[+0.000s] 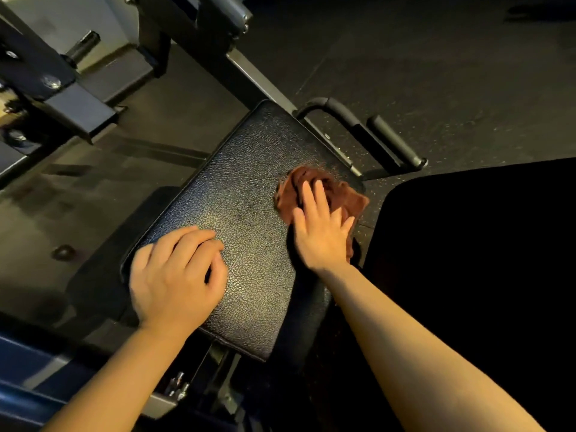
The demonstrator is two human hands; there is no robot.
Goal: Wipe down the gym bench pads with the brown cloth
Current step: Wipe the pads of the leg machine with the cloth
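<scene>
While the right hand [321,232] presses flat, fingers straight, on the cloth [324,194], the cloth lies bunched on the pad [246,219] near its right edge, one corner hanging past it. The left hand [174,275] rests on the pad's near left part, fingers loosely curled, holding nothing. A black handle [352,120] stands just beyond the pad, over the dark floor [436,73].

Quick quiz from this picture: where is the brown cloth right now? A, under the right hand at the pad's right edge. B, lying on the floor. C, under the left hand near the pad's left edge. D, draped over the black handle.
A: the right hand presses the brown cloth flat against the right edge of the bench pad, while the left hand rests bare on the pad.
</scene>
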